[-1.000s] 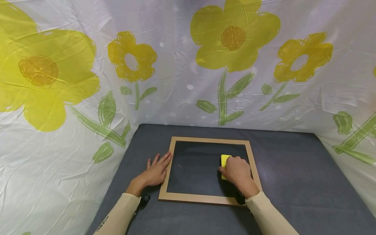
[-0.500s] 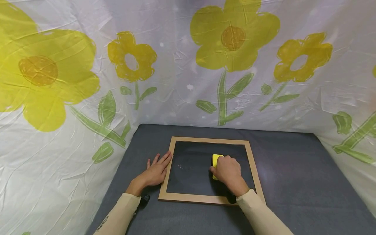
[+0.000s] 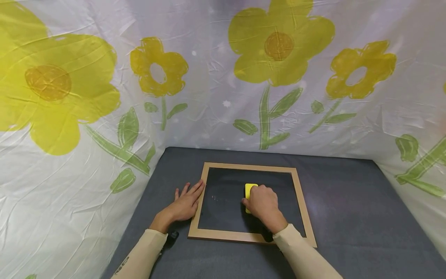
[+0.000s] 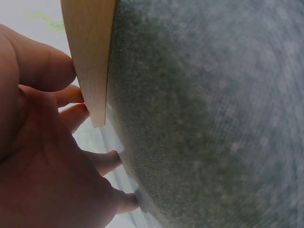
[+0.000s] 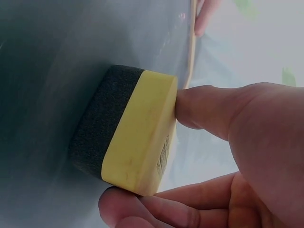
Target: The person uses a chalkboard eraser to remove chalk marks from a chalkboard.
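My right hand [image 3: 265, 202] grips a blackboard eraser [image 3: 248, 189] near the middle of a wood-framed blackboard [image 3: 223, 213]. In the right wrist view the eraser [image 5: 137, 137] shows a yellow back and a dark foam pad facing the board, with thumb and fingers on opposite sides of its back. My left hand [image 3: 184, 205] lies beside the board's left edge, fingers spread. Seen from the left wrist, fingers touch the wooden frame [image 4: 90, 57] while others rest on the cloth. Faint whitish marks [image 3: 213, 198] show on the board's left part.
A dark grey cloth [image 3: 345, 205] covers the table under the board. White fabric printed with yellow flowers [image 3: 209, 77] hangs behind and along both sides. Both forearms wear beige sleeves [image 3: 139, 255].
My right hand has slid the eraser leftward across the board, from near the right side to the middle. The left hand stays put at the frame.
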A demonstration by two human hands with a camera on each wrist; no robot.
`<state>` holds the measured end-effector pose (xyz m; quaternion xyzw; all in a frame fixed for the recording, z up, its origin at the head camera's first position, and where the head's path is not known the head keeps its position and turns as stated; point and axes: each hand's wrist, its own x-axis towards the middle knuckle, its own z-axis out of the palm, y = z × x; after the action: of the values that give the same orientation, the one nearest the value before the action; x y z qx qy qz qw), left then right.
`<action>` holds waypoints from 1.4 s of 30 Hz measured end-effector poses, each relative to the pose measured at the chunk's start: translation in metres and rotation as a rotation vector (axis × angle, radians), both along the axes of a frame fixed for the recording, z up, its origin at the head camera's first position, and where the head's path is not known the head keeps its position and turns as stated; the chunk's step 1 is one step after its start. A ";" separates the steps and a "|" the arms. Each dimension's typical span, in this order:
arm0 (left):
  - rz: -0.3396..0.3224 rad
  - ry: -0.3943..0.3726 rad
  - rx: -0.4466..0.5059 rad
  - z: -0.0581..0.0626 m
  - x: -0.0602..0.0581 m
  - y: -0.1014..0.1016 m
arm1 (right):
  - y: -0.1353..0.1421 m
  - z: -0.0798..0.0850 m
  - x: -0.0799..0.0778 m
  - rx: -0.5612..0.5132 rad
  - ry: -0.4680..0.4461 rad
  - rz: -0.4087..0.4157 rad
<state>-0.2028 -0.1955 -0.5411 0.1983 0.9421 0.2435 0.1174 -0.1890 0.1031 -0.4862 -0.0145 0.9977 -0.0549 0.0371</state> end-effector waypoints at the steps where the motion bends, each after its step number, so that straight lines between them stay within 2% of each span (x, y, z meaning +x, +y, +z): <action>1: 0.000 0.003 0.014 0.000 0.000 0.000 | -0.002 0.000 0.000 -0.001 -0.001 0.002; 3: -0.002 0.007 0.049 -0.001 0.000 0.000 | -0.006 0.000 0.000 -0.002 0.002 0.009; 5: -0.020 0.029 0.085 -0.012 -0.003 -0.004 | -0.009 0.000 0.000 0.001 0.003 0.018; 11: -0.021 0.024 0.098 -0.009 0.000 -0.003 | -0.020 -0.001 0.000 0.003 0.027 0.054; 12: -0.012 0.014 0.091 -0.005 0.001 -0.001 | -0.022 -0.002 -0.001 -0.001 0.031 0.059; 20: 0.007 0.005 -0.007 0.000 0.000 0.002 | -0.034 -0.002 -0.002 -0.011 0.030 0.082; 22: 0.008 0.006 0.011 0.001 0.001 0.002 | -0.037 -0.002 -0.003 -0.009 0.032 0.083; 24: -0.003 0.027 0.053 -0.008 -0.002 -0.001 | -0.040 -0.002 -0.003 -0.008 0.038 0.086; 27: -0.006 0.028 0.081 -0.008 -0.002 -0.002 | -0.044 -0.002 -0.003 -0.002 0.041 0.096; 29: -0.007 0.022 0.061 -0.008 -0.003 -0.002 | -0.047 -0.002 -0.004 -0.005 0.041 0.102; 31: 0.003 -0.007 0.024 0.002 0.000 0.000 | -0.051 -0.002 -0.005 -0.004 0.036 0.106; 34: 0.004 -0.011 0.013 0.002 -0.001 0.001 | -0.058 -0.002 -0.006 -0.002 0.030 0.109; 39: 0.006 0.002 0.089 -0.004 0.000 -0.001 | -0.069 -0.002 -0.007 0.012 0.014 0.122; 41: 0.000 0.021 0.094 -0.011 -0.003 -0.003 | -0.074 -0.002 -0.007 0.015 0.008 0.129; 42: 0.007 0.011 0.092 -0.008 -0.002 -0.002 | -0.076 -0.002 -0.007 0.017 0.006 0.132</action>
<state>-0.2050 -0.1977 -0.5486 0.2017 0.9313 0.2856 0.1020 -0.1965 0.0275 -0.4881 -0.0803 0.9951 -0.0437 0.0377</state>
